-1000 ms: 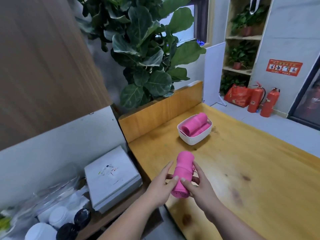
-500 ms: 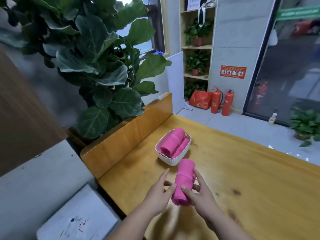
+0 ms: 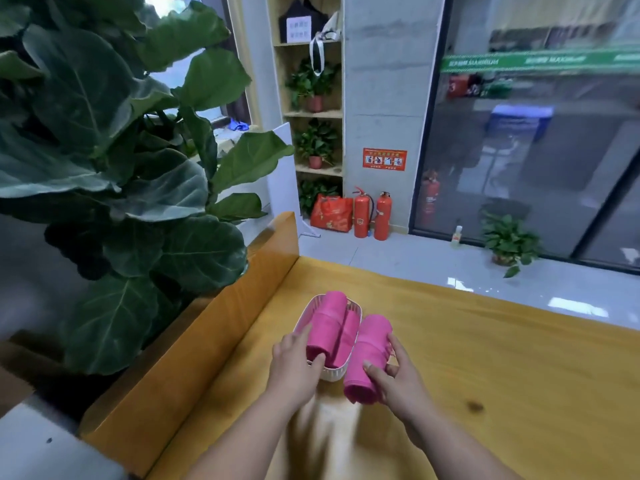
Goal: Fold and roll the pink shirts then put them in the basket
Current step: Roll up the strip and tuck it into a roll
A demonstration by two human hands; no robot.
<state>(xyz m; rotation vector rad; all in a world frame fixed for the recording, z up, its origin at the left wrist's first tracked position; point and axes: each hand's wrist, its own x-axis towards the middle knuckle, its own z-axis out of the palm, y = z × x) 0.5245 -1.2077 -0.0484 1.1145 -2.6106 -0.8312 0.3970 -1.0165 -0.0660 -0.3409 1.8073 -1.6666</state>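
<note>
A rolled pink shirt (image 3: 369, 356) is held in my right hand (image 3: 398, 379), fingers and thumb curled round it, just right of and partly over the white basket (image 3: 337, 372). The basket stands on the wooden table and holds two rolled pink shirts (image 3: 327, 325). My left hand (image 3: 294, 362) is at the basket's near left corner, its fingers against the left roll and its thumb over that roll's near end.
The wooden table (image 3: 485, 375) stretches right and toward me, with a raised wooden board (image 3: 221, 334) along its left side. A large leafy plant (image 3: 121, 168) overhangs on the left. Two fire extinguishers (image 3: 372, 214) stand on the floor beyond.
Both hands moved forward to the basket. The left hand let go of the roll and went to the basket's left roll; the right hand alone carries the roll. The view swung right.
</note>
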